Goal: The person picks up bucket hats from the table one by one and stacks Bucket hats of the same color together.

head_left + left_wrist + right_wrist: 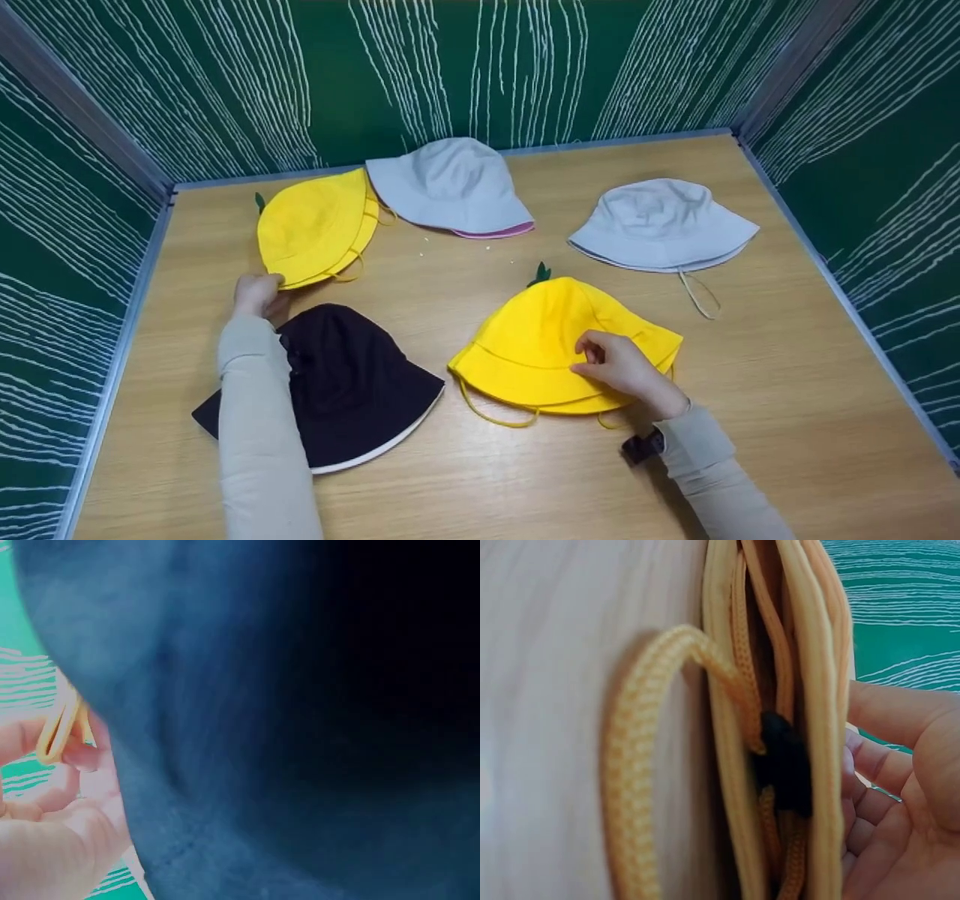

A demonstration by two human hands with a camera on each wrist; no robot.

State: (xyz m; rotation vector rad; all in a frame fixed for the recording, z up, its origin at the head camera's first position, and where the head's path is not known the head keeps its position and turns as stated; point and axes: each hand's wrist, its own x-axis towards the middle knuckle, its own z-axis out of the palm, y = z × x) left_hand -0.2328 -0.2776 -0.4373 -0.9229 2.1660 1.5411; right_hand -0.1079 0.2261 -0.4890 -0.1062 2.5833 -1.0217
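At the back left, my left hand [257, 294] pinches the lower brim corner of a yellow bucket hat [315, 225] with a green leaf at its crown. In the left wrist view, the folded yellow brim edge [61, 727] lies between thumb and fingers, while a dark hat [247, 727] hides much of the scene. My right hand [619, 364] hovers over the front yellow hat [517, 337], thumb and forefinger bent with a gap between them. Up close, the right wrist view shows this hat's layered brim [821, 727], a yellow cord [634, 757] and a black cord stopper [784, 765].
A black hat [352, 390] with a pale brim edge lies under the left forearm. Two whitish hats, one at the back centre [457, 180] and one at the right [660, 225], lie on the wooden table [480, 487]. Green panels [525, 75] with white streaks stand around it.
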